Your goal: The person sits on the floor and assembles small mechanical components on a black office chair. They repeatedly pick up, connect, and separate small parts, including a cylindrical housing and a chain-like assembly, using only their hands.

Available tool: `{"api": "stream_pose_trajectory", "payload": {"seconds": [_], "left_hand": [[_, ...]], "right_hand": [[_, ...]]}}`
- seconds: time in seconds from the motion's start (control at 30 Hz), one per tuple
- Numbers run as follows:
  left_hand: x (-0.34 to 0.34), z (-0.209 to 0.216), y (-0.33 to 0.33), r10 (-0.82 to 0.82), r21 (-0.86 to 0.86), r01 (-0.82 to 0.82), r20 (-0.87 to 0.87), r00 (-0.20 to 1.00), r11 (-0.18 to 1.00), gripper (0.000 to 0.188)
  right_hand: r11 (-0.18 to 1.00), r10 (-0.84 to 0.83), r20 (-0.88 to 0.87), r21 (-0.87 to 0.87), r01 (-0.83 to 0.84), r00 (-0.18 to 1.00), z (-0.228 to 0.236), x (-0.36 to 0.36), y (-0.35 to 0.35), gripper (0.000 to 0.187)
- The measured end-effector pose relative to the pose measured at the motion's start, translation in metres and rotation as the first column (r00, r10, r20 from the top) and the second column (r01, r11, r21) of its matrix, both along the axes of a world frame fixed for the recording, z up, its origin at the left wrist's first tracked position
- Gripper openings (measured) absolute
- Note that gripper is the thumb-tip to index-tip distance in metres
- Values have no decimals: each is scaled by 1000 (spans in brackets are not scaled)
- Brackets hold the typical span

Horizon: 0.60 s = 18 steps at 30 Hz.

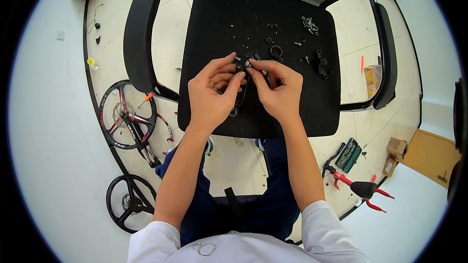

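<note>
bright, even daylight with soft, faint shadows under the left hand (212,95) and right hand (278,92); focus sharp there, straight edges bending and darkening into black vignette farther out.

Both bare forearms rise from the lower edge, out of short white sleeves, and converge toward the middle of the view. The left hand (210,93) lies palm down, wrist straight, its thumb stretched toward the other hand and its fingers (220,64) curled forward, their tips pinched together at the top. The right hand (279,92) mirrors it, back of the hand up, fingers (265,65) bent inward so their tips meet those of the left. The two hands touch at the fingertips, knuckles raised.
</note>
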<state>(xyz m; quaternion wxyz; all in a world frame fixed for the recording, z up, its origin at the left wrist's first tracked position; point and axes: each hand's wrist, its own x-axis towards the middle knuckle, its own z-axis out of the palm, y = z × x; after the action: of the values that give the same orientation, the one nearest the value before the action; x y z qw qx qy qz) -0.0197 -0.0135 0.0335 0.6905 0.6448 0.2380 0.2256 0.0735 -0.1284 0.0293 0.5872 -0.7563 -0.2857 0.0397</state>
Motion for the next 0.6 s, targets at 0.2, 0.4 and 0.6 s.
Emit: {"api": "stream_pose_trajectory", "payload": {"seconds": [0.2,0.4,0.6], "left_hand": [[-2,0,0,11,-10,-11,-4,1000,1000,35],[0,1,-1,6,14,-6,-1,1000,1000,34],[0,0,-1,-6,23,6,-10,1000,1000,34]], "right_hand": [[999,10,-99,-35,-13,995,7,-1,-1,14],[996,88,-399,65,-68,913,-9,4,-1,17],[997,69,-352,56,-52,934,-5,3,-1,13]]}}
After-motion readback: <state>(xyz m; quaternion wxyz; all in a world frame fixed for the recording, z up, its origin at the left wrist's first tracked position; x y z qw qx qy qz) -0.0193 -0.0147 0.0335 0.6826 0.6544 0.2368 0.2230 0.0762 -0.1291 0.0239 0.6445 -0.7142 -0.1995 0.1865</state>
